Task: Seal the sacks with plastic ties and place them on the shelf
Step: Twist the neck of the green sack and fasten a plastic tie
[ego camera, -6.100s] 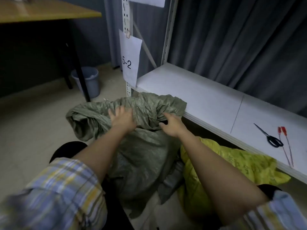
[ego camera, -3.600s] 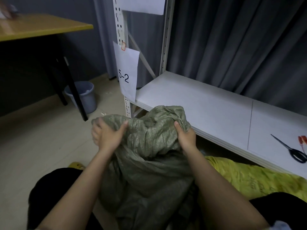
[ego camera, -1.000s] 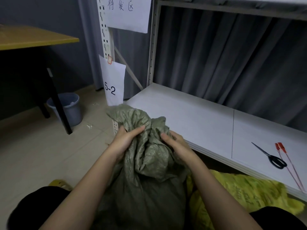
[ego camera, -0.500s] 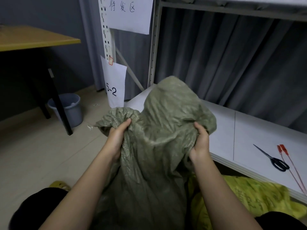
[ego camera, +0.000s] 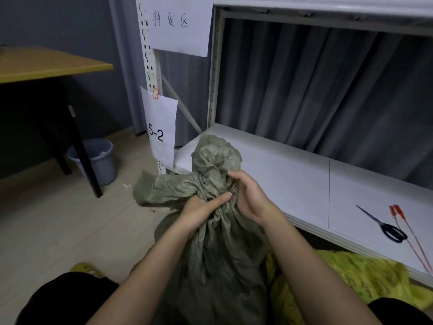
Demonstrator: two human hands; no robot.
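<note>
A grey-green woven sack (ego camera: 218, 259) stands upright between my knees, its mouth bunched into a neck. My left hand (ego camera: 199, 212) grips the gathered neck from the left, thumb across the folds. My right hand (ego camera: 249, 198) wraps the neck from the right, fingers curled into the fabric. Loose sack cloth flares out above and to the left of both hands. Two red plastic ties (ego camera: 408, 233) lie on the white shelf (ego camera: 293, 174) at the right. A yellow sack (ego camera: 360, 277) lies on the floor under the shelf.
Black-handled scissors (ego camera: 386, 227) lie beside the ties. The shelf's upright post (ego camera: 150, 73) carries paper labels, one reading 5-2. A grey bucket (ego camera: 100, 160) stands under a wooden table (ego camera: 46, 64) at the left. Grey curtains hang behind the shelf.
Both hands have come together, squeezing the spread sack mouth into a tight neck. The top cloth, puffed wide half a second ago, is now bunched above my hands.
</note>
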